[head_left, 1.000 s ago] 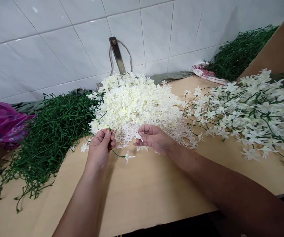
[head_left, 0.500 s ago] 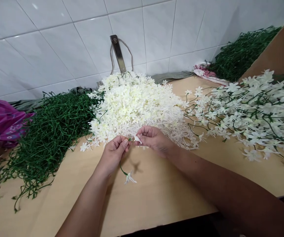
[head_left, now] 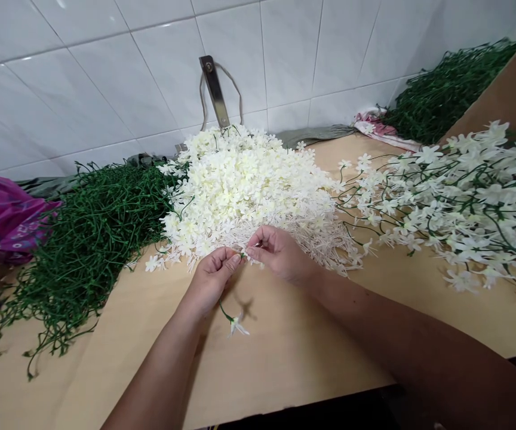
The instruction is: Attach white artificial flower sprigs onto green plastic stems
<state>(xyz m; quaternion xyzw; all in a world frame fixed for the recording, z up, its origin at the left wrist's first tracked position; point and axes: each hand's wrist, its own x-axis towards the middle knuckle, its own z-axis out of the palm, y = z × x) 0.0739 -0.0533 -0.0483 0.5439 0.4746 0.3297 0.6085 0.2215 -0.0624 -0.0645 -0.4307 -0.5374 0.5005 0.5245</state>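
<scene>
My left hand (head_left: 215, 272) is closed in a pinch on a green artificial flower stem (head_left: 226, 312). One branch of it hangs below the hand, ending in a white blossom (head_left: 237, 326). Facing it, my right hand (head_left: 278, 254) pinches a small white artificial flower (head_left: 248, 255), mostly covered by the fingertips. The two sets of fingertips almost meet, where the flower and a green stem end come together. Just behind both hands lies a large heap of loose white flowers (head_left: 249, 179), their thin pale stalks toward me.
A pile of bare green stems (head_left: 101, 221) lies left, beside a magenta plastic bag (head_left: 11, 218). Finished-looking flower sprays (head_left: 459, 203) spread at right. More green stems (head_left: 455, 89) sit behind them by a cardboard panel (head_left: 509, 89). A metal strip (head_left: 215, 92) leans on the tiled wall.
My right hand has brought the white flower closer to the stem end in my left hand, which has shifted slightly right. The gap between the fingertips has narrowed.
</scene>
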